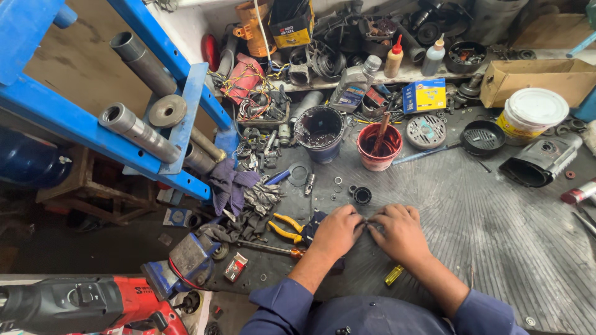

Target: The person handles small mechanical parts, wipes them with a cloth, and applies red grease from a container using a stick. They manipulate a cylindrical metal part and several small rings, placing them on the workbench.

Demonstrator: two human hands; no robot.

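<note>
My left hand (336, 231) and my right hand (399, 231) meet knuckle to knuckle over the ribbed dark bench mat (496, 229). Both pinch a small dark part (367, 221) between the fingertips; the fingers hide most of it. Yellow-handled pliers (287, 227) lie just left of my left hand. A black ring-shaped part (362, 195) and a few small washers (338, 181) sit on the mat just beyond my hands. A small yellow-handled screwdriver (393, 275) lies under my right forearm.
A red tub with a stick in it (379, 146) and a dark tub (319, 130) stand behind the hands. White bucket (531, 113), black housing (539, 162) and cardboard box (540, 77) sit right. Blue press frame (149, 111), rags (239, 192), vise (186, 260) and red power tool (81, 304) crowd the left.
</note>
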